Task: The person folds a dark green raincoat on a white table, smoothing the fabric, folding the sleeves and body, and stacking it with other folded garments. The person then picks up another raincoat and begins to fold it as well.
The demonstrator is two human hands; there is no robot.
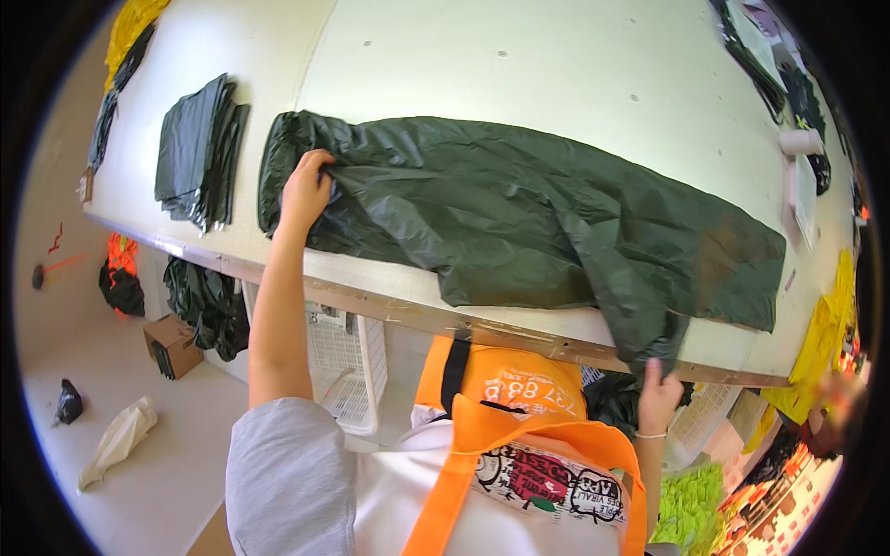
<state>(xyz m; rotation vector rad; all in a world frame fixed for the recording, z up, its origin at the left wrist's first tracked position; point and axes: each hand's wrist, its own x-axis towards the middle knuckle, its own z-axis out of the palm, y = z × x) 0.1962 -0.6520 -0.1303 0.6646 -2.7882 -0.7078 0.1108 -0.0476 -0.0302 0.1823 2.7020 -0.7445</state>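
Observation:
A dark green, slightly shiny garment [519,213] lies spread lengthwise along the table, creased all over. At its bunched left end my left hand [306,190] is closed on the fabric, the fingertips partly hidden in its folds. What looks like a sleeve of the garment hangs over the table's front edge on the right. My right hand [658,398] grips the lower end of that piece, just off the edge and close to my body. The garment's right end lies flat, with a brownish sheen on it.
A stack of folded dark green garments [197,153] lies on the white table [445,56] at the left. A white roll [801,142] and dark items sit at the far right. Below are a white plastic basket [348,371], a cardboard box [172,346] and yellow cloth [823,324].

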